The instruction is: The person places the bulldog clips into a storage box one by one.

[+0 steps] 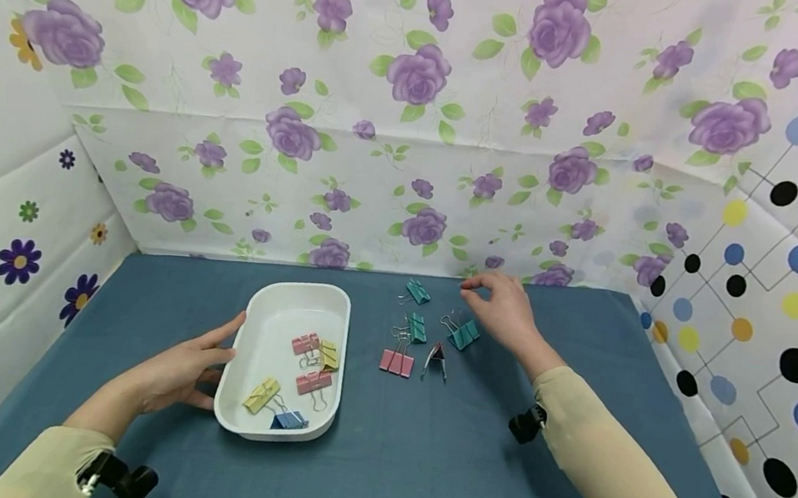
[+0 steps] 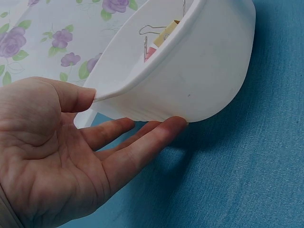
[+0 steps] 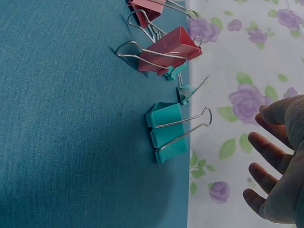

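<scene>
On the left, a white plastic tray holds pink, yellow and blue binder clips. My left hand grips its left side; in the left wrist view the thumb lies at the rim and the fingers touch the wall lower down. My right hand is over the back of the table with loosely bent fingers and nothing visible in them. Nearest to it lies a teal binder clip, also seen in the right wrist view. Two more teal clips lie to its left.
In front of the teal clips are a pink binder clip and a reddish clip standing with its handles spread. Blue cloth covers the table. A flowered sheet rises behind, and patterned sheets stand at both sides.
</scene>
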### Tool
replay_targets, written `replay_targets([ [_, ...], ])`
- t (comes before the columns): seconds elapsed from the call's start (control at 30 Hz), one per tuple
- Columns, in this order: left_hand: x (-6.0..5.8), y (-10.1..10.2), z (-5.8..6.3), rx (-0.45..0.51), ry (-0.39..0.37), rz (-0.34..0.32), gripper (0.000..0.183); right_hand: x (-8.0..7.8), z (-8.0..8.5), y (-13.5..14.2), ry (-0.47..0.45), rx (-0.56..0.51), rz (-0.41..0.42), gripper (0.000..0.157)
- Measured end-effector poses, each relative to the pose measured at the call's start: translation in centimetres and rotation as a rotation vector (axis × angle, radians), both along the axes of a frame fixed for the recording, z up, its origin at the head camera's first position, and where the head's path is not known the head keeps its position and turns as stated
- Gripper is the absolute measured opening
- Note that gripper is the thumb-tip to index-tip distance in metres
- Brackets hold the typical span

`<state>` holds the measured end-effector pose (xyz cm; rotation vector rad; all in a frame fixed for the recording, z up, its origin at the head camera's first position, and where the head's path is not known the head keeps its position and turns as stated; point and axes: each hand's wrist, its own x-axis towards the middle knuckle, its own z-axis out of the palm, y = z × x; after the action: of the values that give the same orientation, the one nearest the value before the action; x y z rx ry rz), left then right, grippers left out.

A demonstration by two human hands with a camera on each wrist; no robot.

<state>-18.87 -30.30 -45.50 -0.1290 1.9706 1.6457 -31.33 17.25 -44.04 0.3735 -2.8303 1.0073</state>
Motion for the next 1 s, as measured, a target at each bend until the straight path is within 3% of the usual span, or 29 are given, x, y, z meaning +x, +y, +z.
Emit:
replay_targets([
  [0.6,-0.1,-0.1,-0.2,-0.002,0.003,0.002,0.066,-1.1,-1.6,-0.1,-0.059,0.049,-0.031,0.022],
  [1.0,-0.1,0.0,-0.2,0.007,-0.006,0.007,0.067,-1.0,-2.4,-0.3,-0.115,0.094,-0.035,0.025],
])
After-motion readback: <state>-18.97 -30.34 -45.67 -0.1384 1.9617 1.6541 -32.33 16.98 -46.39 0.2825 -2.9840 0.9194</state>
